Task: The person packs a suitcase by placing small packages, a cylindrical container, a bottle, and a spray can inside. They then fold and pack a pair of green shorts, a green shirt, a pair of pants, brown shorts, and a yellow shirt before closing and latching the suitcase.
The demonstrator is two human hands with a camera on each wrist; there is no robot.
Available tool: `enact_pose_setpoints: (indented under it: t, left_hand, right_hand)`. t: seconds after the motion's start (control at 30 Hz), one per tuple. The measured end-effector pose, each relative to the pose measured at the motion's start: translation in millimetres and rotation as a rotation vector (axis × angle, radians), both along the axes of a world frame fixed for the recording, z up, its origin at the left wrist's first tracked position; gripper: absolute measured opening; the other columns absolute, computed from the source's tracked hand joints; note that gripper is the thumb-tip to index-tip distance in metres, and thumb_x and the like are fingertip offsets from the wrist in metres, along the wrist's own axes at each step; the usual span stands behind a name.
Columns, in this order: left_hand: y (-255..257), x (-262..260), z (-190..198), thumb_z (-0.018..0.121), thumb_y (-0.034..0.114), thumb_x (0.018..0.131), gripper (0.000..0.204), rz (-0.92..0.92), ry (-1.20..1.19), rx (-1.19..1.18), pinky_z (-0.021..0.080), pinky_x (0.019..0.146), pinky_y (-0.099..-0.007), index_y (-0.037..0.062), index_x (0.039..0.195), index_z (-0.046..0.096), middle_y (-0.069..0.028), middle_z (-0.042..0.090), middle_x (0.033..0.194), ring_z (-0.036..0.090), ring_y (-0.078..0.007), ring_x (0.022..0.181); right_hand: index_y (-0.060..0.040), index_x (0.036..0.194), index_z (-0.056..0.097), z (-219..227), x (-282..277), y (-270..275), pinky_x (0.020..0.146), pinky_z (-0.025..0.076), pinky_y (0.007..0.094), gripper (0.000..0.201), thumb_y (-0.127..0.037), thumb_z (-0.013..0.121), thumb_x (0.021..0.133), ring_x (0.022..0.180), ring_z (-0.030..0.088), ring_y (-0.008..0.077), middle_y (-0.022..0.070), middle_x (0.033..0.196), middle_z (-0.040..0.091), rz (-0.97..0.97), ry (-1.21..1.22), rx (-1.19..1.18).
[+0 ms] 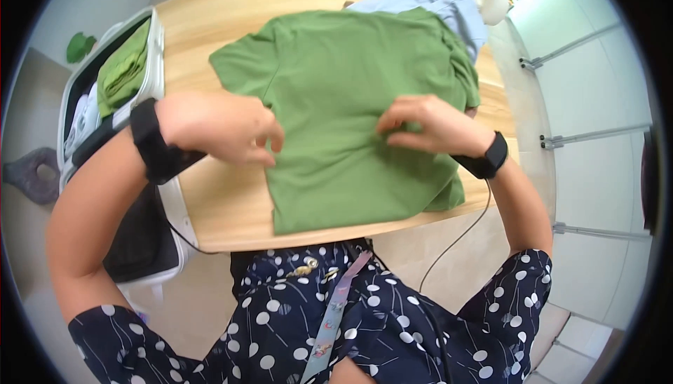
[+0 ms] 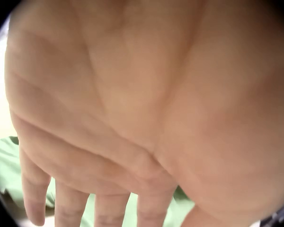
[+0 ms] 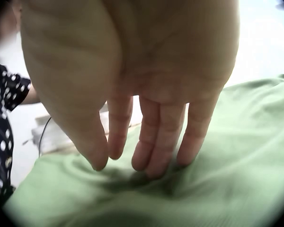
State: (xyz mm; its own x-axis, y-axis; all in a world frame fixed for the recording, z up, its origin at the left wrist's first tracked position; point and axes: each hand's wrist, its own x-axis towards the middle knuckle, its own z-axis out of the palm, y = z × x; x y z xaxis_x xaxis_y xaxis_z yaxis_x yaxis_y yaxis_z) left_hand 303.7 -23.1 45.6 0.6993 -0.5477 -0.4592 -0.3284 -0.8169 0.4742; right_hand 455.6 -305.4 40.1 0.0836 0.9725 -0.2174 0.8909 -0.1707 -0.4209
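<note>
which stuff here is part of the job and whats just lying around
In the job:
- green shirt, spread out
- left hand and right hand, over it
- table under it

Seemingly lying about:
- light blue garment, beyond the shirt
- open suitcase with folded green cloth
- dark ring-shaped item

Your head view looks forward and down over the table (image 1: 193, 194). Each wrist camera looks close along your palm toward the fingers; the right one sits low. All three share the green shirt (image 1: 350, 103).
</note>
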Motion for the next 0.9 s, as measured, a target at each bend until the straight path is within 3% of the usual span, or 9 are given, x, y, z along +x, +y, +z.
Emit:
enact_pose_setpoints:
  t: [0.07,0.13,0.2,0.27,0.37,0.47,0.57,0.67,0.9]
  left_hand:
    - [5,27,12,0.061,0.021,0.085,0.023,0.197,-0.072,0.004,0.049,0.078,-0.0402,0.0001,0.092,0.066,-0.0176,0.066,0.094,0.062,-0.0329,0.087]
    - [28,64,4,0.056,0.017,0.082,0.026,0.203,-0.419,-0.122,0.051,0.076,-0.0397,-0.0012,0.098,0.066,-0.0207,0.067,0.088,0.064,-0.0346,0.086]
    - [37,85,8,0.056,0.014,0.081,0.023,0.514,-0.527,-0.067,0.051,0.077,-0.0400,-0.0023,0.093,0.067,-0.0218,0.067,0.090,0.064,-0.0351,0.086]
    - [55,111,-4,0.055,0.012,0.078,0.022,0.565,-0.721,-0.005,0.051,0.078,-0.0405,-0.0016,0.088,0.069,-0.0221,0.066,0.090,0.064,-0.0356,0.086]
    - [78,143,-44,0.055,0.011,0.076,0.022,0.709,-0.767,-0.046,0.050,0.080,-0.0404,-0.0010,0.086,0.070,-0.0221,0.067,0.089,0.064,-0.0361,0.085]
    - [64,147,-45,0.057,0.011,0.074,0.021,0.927,-0.641,-0.138,0.050,0.081,-0.0397,0.0004,0.086,0.071,-0.0210,0.067,0.086,0.065,-0.0360,0.084]
    - [57,153,-36,0.057,0.014,0.081,0.022,0.865,-0.632,-0.139,0.051,0.069,-0.0346,-0.0033,0.090,0.067,-0.0197,0.067,0.083,0.065,-0.0237,0.074]
    - [55,161,-40,0.060,0.015,0.080,0.021,0.738,-0.693,-0.265,0.050,0.068,-0.0349,-0.0020,0.090,0.067,-0.0188,0.067,0.081,0.065,-0.0244,0.073]
    - [43,181,-51,0.061,0.015,0.082,0.017,0.740,-0.730,-0.162,0.048,0.072,-0.0361,0.0003,0.089,0.061,-0.0160,0.065,0.082,0.063,-0.0266,0.080]
  right_hand:
    - [-0.0050,0.097,0.065,16,26,-1,0.070,0.050,0.0308,0.015,-0.016,0.064,0.086,0.077,0.063,0.0216,0.0089,0.089,0.065,-0.263,0.063,0.223]
    - [-0.0023,0.096,0.066,26,69,-10,0.068,0.050,0.0281,0.018,-0.018,0.062,0.088,0.073,0.063,0.0175,0.0092,0.082,0.067,-0.389,-0.122,0.439]
    - [-0.0013,0.099,0.066,33,115,-24,0.070,0.050,0.0292,0.020,-0.018,0.061,0.088,0.077,0.065,0.0182,0.0104,0.086,0.069,-0.547,-0.184,0.435]
    - [-0.0014,0.101,0.066,39,142,-34,0.072,0.051,0.0297,0.022,-0.017,0.060,0.088,0.080,0.066,0.0196,0.0121,0.089,0.069,-0.626,-0.342,0.437]
    - [-0.0025,0.103,0.067,18,181,-25,0.077,0.050,0.0310,0.023,-0.018,0.060,0.087,0.085,0.066,0.0224,0.0127,0.094,0.070,-0.681,-0.308,0.392]
    - [-0.0030,0.108,0.065,8,193,-22,0.080,0.049,0.0324,0.028,-0.022,0.062,0.086,0.089,0.065,0.0236,0.0132,0.098,0.069,-0.655,-0.340,0.421]
    - [-0.0043,0.108,0.064,14,187,-21,0.080,0.049,0.0330,0.034,-0.029,0.067,0.084,0.089,0.064,0.0243,0.0134,0.096,0.068,-0.744,-0.260,0.322]
    - [-0.0037,0.101,0.064,26,182,-18,0.077,0.049,0.0325,0.032,-0.030,0.067,0.084,0.085,0.063,0.0229,0.0121,0.090,0.067,-0.843,-0.206,0.209]
    - [-0.0010,0.093,0.063,28,195,-33,0.065,0.045,0.0319,0.035,-0.035,0.067,0.084,0.071,0.058,0.0192,0.0087,0.076,0.063,-0.807,-0.281,0.090]
